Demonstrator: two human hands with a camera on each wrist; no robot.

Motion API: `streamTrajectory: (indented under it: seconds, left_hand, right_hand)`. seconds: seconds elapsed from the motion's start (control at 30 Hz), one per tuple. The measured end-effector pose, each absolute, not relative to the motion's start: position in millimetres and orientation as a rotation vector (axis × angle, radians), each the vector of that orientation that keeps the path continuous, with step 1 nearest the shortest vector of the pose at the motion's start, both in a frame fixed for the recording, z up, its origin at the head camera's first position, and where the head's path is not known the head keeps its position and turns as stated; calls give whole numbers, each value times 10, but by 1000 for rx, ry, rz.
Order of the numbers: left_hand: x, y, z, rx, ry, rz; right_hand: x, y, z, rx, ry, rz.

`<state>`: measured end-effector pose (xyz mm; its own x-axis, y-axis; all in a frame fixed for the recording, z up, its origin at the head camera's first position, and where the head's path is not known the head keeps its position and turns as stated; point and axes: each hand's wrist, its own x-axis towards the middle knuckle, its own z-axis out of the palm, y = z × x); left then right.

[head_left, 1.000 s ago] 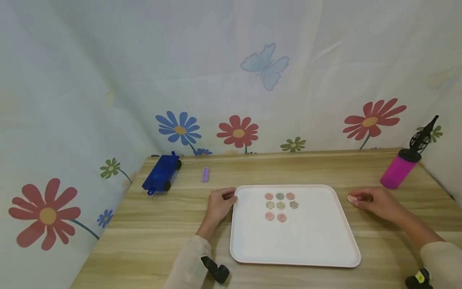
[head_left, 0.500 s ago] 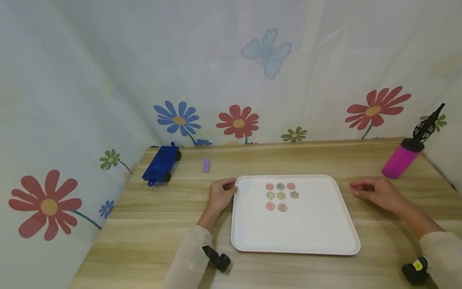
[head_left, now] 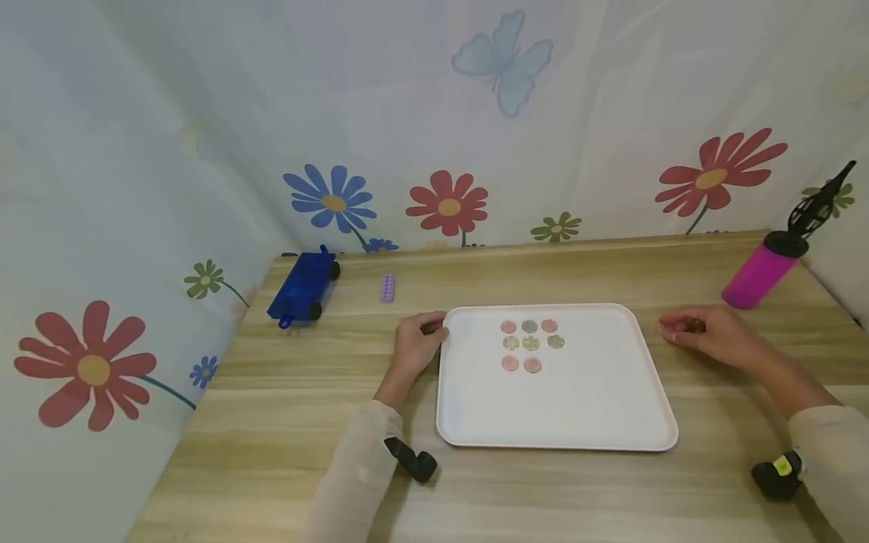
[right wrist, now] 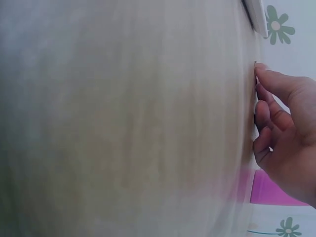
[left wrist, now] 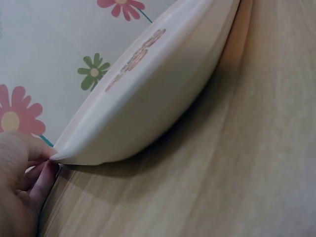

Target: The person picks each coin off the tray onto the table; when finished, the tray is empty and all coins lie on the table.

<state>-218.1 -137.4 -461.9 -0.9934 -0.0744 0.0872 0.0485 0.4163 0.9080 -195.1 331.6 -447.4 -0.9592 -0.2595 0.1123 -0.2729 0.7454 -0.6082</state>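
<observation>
A white tray point(head_left: 557, 407) lies on the wooden table, with several copper, gold and silver-coloured coins point(head_left: 531, 343) in three rows on its far left part. My left hand point(head_left: 417, 347) pinches the tray's far left corner between thumb and fingers, as the left wrist view shows up close. To the right of the tray, apart from it, my right hand point(head_left: 713, 335) hovers low at the table with thumb and forefinger pressed together. A thin edge of a coin point(right wrist: 256, 63) shows at those fingertips in the right wrist view; its face is hidden. The other fingers are curled.
A blue toy cart point(head_left: 303, 286) with black wheels stands at the back left, a small purple studded brick point(head_left: 388, 288) beside it. At the back right leans a magenta and black hand pump point(head_left: 760, 270). A flowered curtain point(head_left: 380, 98) hangs behind the table.
The head view has tilted down, so everything sits higher in it. The coin's face, visible in my right fingertips earlier, is now turned out of sight. My left hand stays at the tray corner.
</observation>
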Motion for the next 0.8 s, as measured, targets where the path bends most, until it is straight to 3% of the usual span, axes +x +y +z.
streamTrajectory:
  seconds: [0.3,0.53,0.8]
  left_hand:
    - [-2173,-1380,-4608,30,-2538,-1693]
    - [-2187,-1401,-4632,-3,-2525,-1662]
    - [-2198,-1428,-4675,-121,-2481,-1654]
  right_hand:
    - [-1961,3211,-4315,476,-2975,868]
    - [-1924,2630,-4099,560,-3008,1046]
    - [-1962,2089,-4141,709,-2991,1271]
